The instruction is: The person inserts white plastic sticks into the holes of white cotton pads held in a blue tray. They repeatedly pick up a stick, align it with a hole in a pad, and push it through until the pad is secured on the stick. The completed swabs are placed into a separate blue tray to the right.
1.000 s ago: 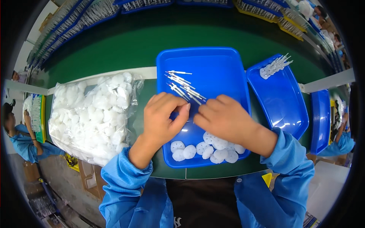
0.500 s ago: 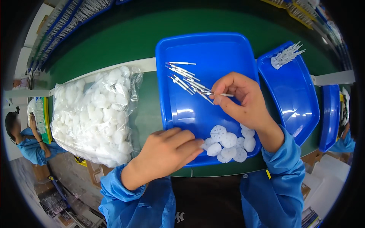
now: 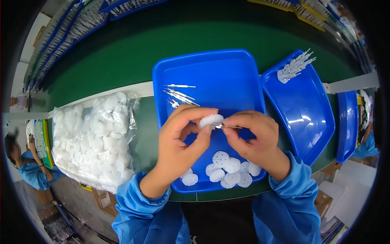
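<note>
Over the blue tray (image 3: 203, 57), my left hand (image 3: 180, 136) pinches a white plastic disc (image 3: 211, 120) between thumb and fingertips. My right hand (image 3: 256, 136) grips a thin metal-and-white rod (image 3: 227, 126), its end against the disc; whether it goes into a hole I cannot tell. Several similar slim rods (image 3: 180, 95) lie at the left inside the tray, partly behind my left hand. Toward the near edge of the tray rest several loose white discs with small holes (image 3: 231, 165), and a few more sit near my left wrist.
A clear plastic bag of white discs (image 3: 95, 140) lies to the left. At the right, a second blue tray (image 3: 310, 118) holds a cluster of discs with rods (image 3: 294, 67). Another blue tray (image 3: 346, 126) stands farther right. A person (image 3: 30, 162) sits at far left.
My left hand has picked up a disc and lifted it to the middle of the tray. My right hand has brought a rod against it. The whole view has shifted slightly.
</note>
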Tool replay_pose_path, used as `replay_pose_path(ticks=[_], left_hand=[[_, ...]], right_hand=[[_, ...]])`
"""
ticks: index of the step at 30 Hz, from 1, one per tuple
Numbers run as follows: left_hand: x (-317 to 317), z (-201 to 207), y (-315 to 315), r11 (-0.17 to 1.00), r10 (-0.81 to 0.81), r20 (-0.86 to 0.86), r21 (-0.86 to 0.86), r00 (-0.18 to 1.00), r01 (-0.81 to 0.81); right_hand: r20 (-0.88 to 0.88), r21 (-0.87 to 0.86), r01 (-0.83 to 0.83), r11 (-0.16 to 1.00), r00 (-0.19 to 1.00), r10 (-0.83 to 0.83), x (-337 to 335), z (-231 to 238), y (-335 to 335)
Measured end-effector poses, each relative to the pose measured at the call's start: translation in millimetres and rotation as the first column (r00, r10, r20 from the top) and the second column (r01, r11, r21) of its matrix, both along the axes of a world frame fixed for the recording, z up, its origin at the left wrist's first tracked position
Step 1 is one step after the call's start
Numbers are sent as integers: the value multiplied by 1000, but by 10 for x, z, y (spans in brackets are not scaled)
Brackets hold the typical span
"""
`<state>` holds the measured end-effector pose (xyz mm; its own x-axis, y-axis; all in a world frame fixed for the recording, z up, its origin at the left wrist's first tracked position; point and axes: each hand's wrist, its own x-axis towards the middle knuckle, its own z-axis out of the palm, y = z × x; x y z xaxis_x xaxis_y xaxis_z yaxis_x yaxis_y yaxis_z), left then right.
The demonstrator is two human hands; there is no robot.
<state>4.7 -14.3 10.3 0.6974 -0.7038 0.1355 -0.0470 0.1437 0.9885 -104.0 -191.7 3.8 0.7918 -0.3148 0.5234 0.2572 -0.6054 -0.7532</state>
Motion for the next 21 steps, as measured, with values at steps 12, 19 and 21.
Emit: replay_pose_path(ticks=[12,19,21], left_hand=[[7,-65,89,985,155,206,42,966,-167],[20,-80,133,980,172,221,62,960,-190],[32,-75,118,981,155,259,71,953,-179]], right_hand=[[-83,-139,12,990,996,-24,-4,-6,-20],[-146,-39,-53,998,988,46,-13,6,-17],[-166,-27,-75,997,984,69,-25,4,-19]])
